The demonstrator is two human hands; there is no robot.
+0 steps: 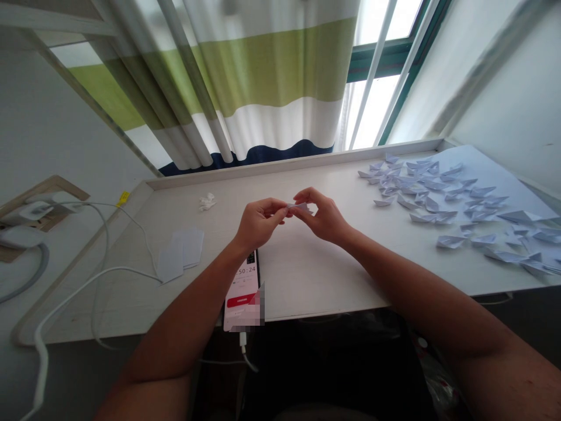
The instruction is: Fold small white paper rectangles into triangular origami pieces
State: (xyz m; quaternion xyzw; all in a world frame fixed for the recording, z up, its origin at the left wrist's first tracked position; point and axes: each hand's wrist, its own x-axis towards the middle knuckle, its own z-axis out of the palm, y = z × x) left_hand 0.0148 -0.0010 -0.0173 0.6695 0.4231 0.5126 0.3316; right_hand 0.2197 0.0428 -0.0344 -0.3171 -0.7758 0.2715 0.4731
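Note:
Between my two hands, above the middle of the white desk (302, 275), is a small folded piece of white paper (300, 206). My left hand (262, 221) pinches its left end between thumb and fingers. On its right end, my right hand (321, 215) closes thumb and fingertips over the paper, hiding part of it. Below my left forearm lies a phone (243, 292) with a lit screen and a cable plugged into its lower end. Many folded white paper boats (432, 187) are spread over the right side of the desk.
Flat white paper sheets (186, 248) lie at the left, near a crumpled tissue (207, 202). White cables (100, 280) run from a wall socket with plugs (35, 210) across the left edge. A raised ledge (263, 168) borders the back, below a striped curtain (272, 70).

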